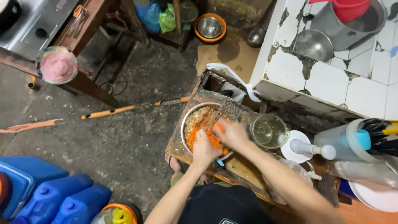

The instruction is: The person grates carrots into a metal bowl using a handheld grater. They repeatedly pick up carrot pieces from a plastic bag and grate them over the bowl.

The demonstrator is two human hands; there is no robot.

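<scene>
A metal bowl (187, 120) of shredded orange and pale food sits on a worn wooden stool (176, 145). A metal grater (226, 111) leans over the bowl's far side. My left hand (203, 146) is closed around the grater's lower end over the bowl. My right hand (232, 132) presses an orange carrot piece (219, 127) against the grater. Orange shreds (191, 137) lie piled beneath both hands.
A clear glass bowl (269, 132) and a white pestle on a dish (306, 147) stand right of the bowl. A tiled counter (356, 79) holds metal pots. Blue jerrycans (58, 199) sit lower left. An orange-handled tool (124, 108) lies on the concrete floor.
</scene>
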